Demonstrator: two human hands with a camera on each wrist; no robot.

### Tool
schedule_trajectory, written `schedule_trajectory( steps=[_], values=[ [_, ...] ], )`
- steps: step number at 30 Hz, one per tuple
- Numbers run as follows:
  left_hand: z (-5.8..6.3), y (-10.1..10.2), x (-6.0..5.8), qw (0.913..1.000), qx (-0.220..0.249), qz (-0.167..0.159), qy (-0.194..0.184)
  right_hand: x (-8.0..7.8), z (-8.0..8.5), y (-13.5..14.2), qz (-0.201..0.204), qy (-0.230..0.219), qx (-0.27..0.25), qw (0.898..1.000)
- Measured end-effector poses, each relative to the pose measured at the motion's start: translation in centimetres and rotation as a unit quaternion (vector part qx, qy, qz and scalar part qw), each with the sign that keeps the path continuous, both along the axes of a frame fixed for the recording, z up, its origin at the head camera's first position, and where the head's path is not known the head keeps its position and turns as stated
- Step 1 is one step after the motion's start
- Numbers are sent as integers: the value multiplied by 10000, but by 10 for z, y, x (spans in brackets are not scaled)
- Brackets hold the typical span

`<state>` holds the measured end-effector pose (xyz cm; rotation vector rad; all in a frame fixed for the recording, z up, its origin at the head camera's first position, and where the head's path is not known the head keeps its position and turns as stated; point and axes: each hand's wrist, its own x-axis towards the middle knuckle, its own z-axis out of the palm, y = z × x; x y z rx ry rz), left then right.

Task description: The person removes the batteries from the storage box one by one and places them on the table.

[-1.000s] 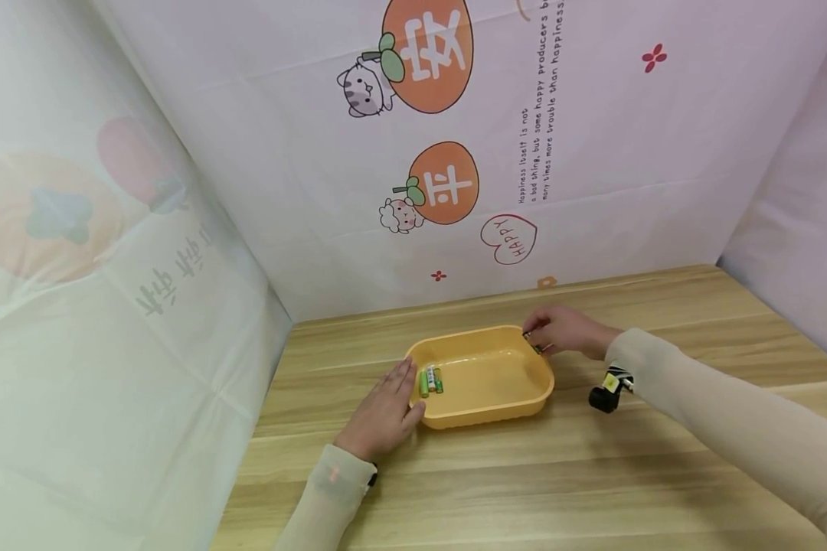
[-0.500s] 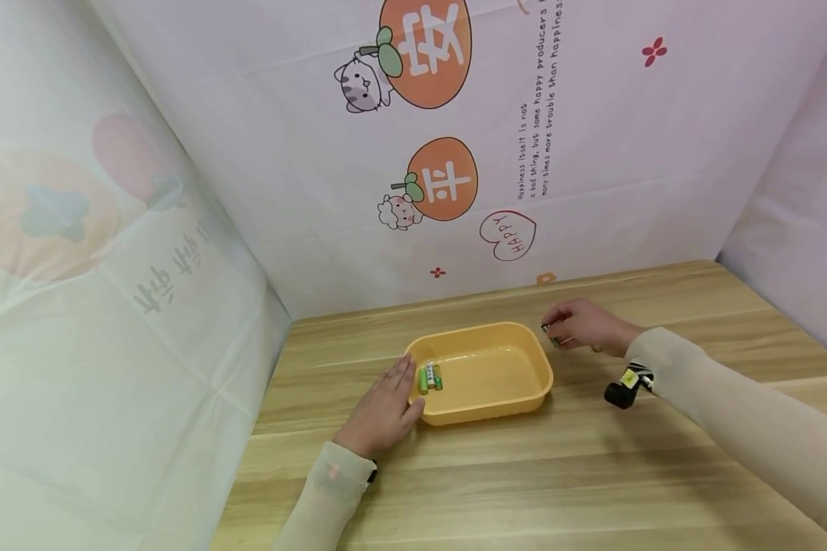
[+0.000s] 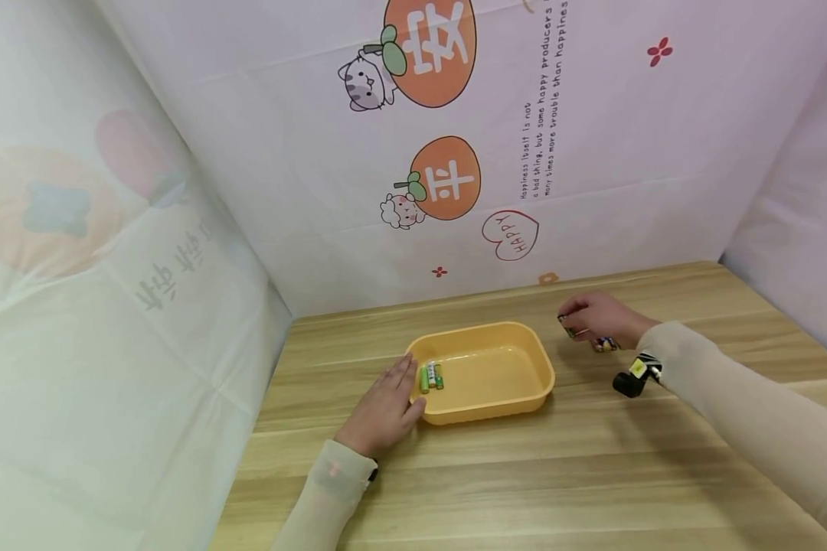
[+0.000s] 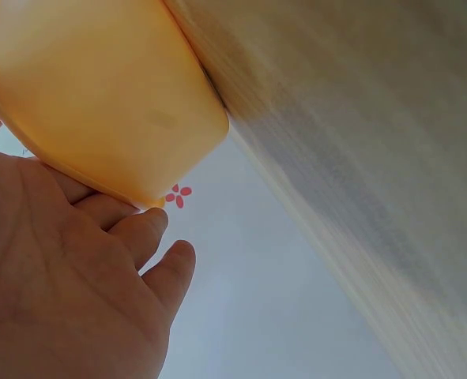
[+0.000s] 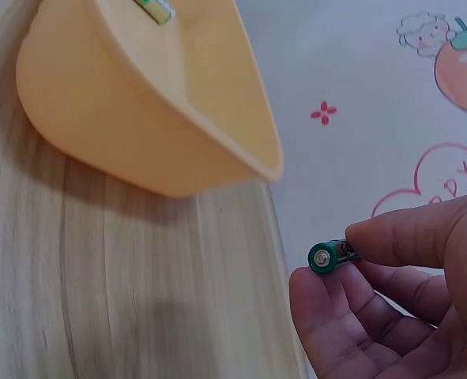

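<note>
A yellow plastic basin (image 3: 482, 379) stands on the wooden table. Inside it, by the left wall, several small green and white batteries (image 3: 432, 376) lie side by side. My left hand (image 3: 382, 409) rests along the basin's left rim, thumb at the front corner; in the left wrist view its fingers (image 4: 142, 229) touch the rim from outside. To the right of the basin, above the table, my right hand (image 3: 603, 317) pinches a battery (image 5: 325, 257) between thumb and fingertips. That battery's green end with a silver contact faces the right wrist camera; the rest is mostly hidden by the fingers.
On the table under the right hand lies a small dark, multicoloured item (image 3: 604, 344), partly covered by the wrist. Behind the table hangs a white printed cloth (image 3: 358, 229), with another cloth wall (image 3: 145, 344) on the left. A black wrist camera (image 3: 630, 384) hangs below the right sleeve.
My right hand has moved right, from over the basin's right rim to beyond it, with the battery still in its fingers. The multicoloured item beneath now shows. The left hand stays put.
</note>
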<state>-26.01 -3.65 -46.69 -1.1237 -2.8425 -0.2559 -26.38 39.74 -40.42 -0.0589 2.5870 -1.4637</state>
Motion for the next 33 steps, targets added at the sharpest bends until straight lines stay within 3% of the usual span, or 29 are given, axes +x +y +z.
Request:
schedule_trajectory(
  steps=[33],
  values=[
    [1, 0, 0, 10000, -32, -6, -39, -1, -14, 52, -488, -27, 106, 9988]
  ],
)
